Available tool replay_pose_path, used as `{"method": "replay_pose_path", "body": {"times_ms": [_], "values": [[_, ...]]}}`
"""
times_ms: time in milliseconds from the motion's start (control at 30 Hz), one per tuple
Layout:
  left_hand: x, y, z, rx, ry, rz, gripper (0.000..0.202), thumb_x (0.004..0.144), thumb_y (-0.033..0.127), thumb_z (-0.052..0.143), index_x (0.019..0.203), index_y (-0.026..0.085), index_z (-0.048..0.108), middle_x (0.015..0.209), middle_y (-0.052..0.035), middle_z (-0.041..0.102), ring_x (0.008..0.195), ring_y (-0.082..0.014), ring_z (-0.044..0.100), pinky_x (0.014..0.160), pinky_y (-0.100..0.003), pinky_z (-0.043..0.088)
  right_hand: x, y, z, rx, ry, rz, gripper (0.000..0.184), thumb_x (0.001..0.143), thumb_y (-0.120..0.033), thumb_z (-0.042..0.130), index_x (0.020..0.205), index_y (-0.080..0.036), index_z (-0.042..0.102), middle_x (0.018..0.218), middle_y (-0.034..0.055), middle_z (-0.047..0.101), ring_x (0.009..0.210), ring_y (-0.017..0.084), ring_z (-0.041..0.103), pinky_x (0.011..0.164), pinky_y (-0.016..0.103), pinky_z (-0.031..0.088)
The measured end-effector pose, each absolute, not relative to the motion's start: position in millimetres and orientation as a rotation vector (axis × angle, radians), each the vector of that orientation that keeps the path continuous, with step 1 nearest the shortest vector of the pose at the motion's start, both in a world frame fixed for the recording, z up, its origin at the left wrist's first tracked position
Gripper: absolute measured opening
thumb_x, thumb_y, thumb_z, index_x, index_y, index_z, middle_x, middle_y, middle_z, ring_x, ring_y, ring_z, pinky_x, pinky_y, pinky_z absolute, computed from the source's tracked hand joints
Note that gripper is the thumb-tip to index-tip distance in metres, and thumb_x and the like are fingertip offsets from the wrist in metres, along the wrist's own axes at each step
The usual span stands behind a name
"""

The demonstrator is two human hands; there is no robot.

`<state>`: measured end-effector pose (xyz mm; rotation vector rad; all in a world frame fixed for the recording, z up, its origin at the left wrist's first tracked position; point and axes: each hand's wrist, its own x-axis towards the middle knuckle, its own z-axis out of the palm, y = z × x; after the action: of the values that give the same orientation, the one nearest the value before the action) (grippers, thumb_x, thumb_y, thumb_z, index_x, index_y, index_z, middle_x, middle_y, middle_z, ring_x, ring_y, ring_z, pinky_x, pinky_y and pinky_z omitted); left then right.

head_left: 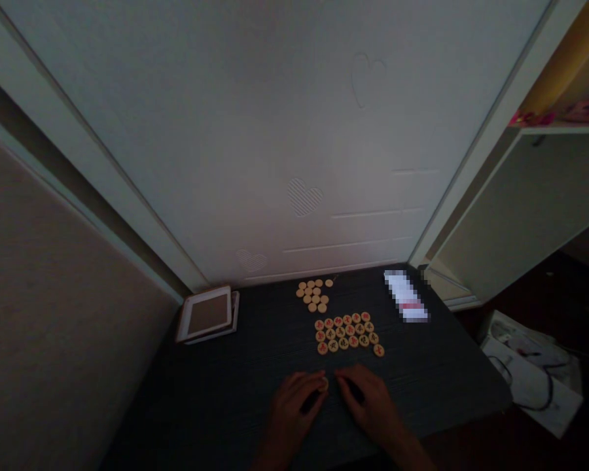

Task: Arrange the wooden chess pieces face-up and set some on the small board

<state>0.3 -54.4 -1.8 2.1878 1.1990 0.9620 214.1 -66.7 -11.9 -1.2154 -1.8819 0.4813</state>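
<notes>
Near the front of the dark table, my left hand (297,399) is closed in a pinch around a round wooden Chinese chess piece (324,384), which stands partly hidden between thumb and fingers. Just to its right, my right hand (366,396) has its thumb and fingertips brought together; whether anything is between them is too dark to tell. Beyond the hands lie face-up Chinese chess pieces (343,332) in three rows, with red and dark characters. One red-marked piece (379,350) sits off the front right corner. Farther back is a loose cluster of blank-side-up pieces (317,292).
Stacked frames or shallow trays (209,313) lie at the table's (255,366) back left. A blurred-out white item (406,296) is at the back right. A white panel with hearts (304,196) rises behind the table. A white box with cables (535,373) stands beyond the right edge.
</notes>
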Motion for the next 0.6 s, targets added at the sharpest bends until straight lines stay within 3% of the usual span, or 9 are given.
{"method": "replay_pose_path", "body": {"times_ms": [367,600], "values": [[2,-55,-1,2.069,1.188,1.060,0.019,0.096,0.025,0.066,0.113,0.030,0.071,0.116,-0.0034,0.078,0.106,-0.0228,0.074,0.095,-0.037,0.062,214,-68,-11,-1.179,-1.946,0.552,0.027,0.100,-0.020,0.053,0.123,-0.028,0.066,0.119,0.0060,0.074,0.109,0.022,0.072,0.098,0.036,0.060],[13,-61,-2,1.972,1.184,1.046,0.015,0.097,0.025,0.065,0.109,0.030,0.073,0.116,-0.0011,0.078,0.107,-0.0210,0.075,0.099,-0.035,0.061,216,-68,-9,-1.138,-1.963,0.588,0.033,0.098,-0.014,0.053,0.123,-0.028,0.069,0.121,0.0055,0.074,0.112,0.021,0.071,0.101,0.035,0.058]]}}
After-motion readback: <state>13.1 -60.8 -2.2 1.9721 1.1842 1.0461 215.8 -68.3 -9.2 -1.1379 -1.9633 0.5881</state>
